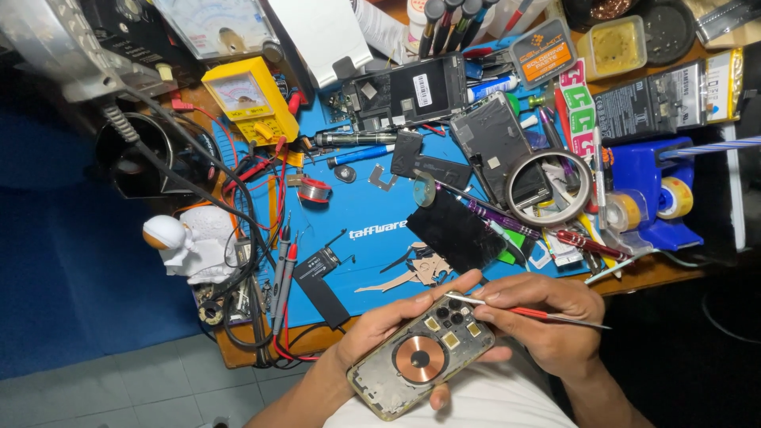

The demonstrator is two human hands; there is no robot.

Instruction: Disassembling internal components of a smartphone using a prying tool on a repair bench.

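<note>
**Two hands on an opened phone back, tweezers at the camera corner**

Two things are in my hands. My left hand (396,321) is wrapped under and around the opened phone back shell with the round copper coil (422,357), holding it tilted over my lap, just off the front edge of the counter (238,353). The thumb lies along its upper edge, the fingers curl beneath. My right hand (547,317) is closed in a pinch on the slim metal tweezers with the red grip (515,309), and their tip rests at the top corner of the shell, near the dark camera openings and the small yellow squares.

As I read it, I am at the fine picking stage: working on some small part or bit of adhesive at that corner. Whether the tips already hold anything is too small to tell. The next move seems to call for a steady left grip so the shell does not rock, and a light, shallow pull with the tweezers, kept away from the copper coil, which looks easy to scratch.

On the blue work mat (357,214) ahead lie a black phone screen (456,230), a large roll of clear tape (548,189) and a yellow multimeter (250,99), all well apart from my hands.
</note>
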